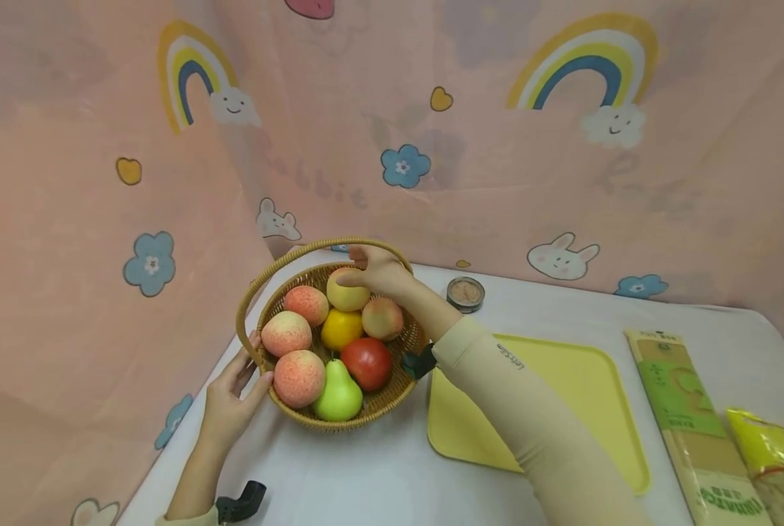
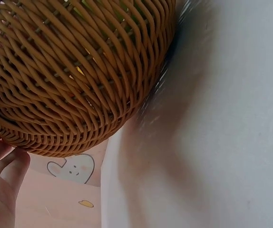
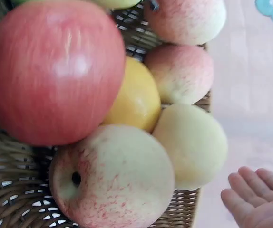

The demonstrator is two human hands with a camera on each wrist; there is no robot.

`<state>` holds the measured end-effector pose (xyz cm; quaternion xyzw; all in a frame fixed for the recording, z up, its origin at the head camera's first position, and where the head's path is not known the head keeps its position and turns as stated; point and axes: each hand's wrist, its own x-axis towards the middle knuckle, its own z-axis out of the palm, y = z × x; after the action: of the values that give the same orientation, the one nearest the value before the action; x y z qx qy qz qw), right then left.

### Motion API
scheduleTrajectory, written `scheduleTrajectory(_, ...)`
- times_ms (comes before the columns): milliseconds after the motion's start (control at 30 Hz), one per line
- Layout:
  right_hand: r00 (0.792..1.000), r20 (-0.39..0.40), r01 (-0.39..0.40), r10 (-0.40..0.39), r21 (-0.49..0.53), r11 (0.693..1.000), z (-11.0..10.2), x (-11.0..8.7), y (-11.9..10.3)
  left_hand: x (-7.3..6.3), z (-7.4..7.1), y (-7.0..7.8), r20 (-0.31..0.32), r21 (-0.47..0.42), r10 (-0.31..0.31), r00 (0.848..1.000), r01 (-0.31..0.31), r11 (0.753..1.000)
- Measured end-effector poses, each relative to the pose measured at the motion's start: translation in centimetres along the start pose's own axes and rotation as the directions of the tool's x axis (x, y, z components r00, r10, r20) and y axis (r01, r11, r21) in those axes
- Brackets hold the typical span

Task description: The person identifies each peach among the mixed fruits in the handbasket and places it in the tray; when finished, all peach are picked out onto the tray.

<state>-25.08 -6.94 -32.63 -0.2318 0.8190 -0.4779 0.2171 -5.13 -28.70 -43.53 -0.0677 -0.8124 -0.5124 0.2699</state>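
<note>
A wicker basket [image 1: 413, 376] with a tall arched handle [image 1: 286, 261] holds several fruits. Its left rim is gripped by my left hand [image 1: 229, 402], thumb beside the front peach [image 1: 299, 378]; in the left wrist view the fingers lie against the woven side [image 2: 79, 85]. Over the basket's back edge reaches my right hand [image 1: 386, 276], fingers spread, overlapping the pale yellow peach [image 1: 347, 294] in the head view. The right wrist view shows that hand [image 3: 262, 202] apart from the fruit. A green pear [image 1: 339, 392], a red apple [image 1: 367, 364] and a yellow fruit [image 1: 342, 329] lie among peaches.
Right of the basket lies a yellow tray [image 1: 589, 387], partly covered by my right sleeve. A small round tin [image 1: 465, 294] stands behind it. Farther right are a long green-labelled packet [image 1: 687, 409] and a yellow bag [image 1: 776, 456]. A printed pink cloth [image 1: 392, 146] hangs behind.
</note>
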Motion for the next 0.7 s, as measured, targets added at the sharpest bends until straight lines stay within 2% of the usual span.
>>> scheduleTrajectory(167, 0.999, -0.04, -0.036, 0.033, -0.066, 0.997, 0.4, 0.9, 0.9, 0.1, -0.1, 0.0, 0.005, -0.022, 0.032, 0.999, -0.032, 0.999)
scheduleTrajectory(300, 0.998, -0.033, -0.062, 0.06, -0.062, 0.996, 0.6, 1.1, 1.4, 0.1, -0.1, 0.1, 0.01, -0.03, 0.045, 0.999, -0.045, 0.999)
scheduleTrajectory(467, 0.993, -0.025, -0.118, 0.116, -0.103, 0.988, 0.6, 1.4, 1.5, 0.1, 0.0, 0.3, 0.01, -0.031, 0.042, 0.999, -0.041, 0.999)
scheduleTrajectory(700, 0.99, -0.054, -0.14, 0.132, -0.206, 0.968, 0.7, 1.8, 1.2, 0.1, 0.0, 0.3, 0.005, -0.031, 0.03, 1.0, -0.03, 0.999)
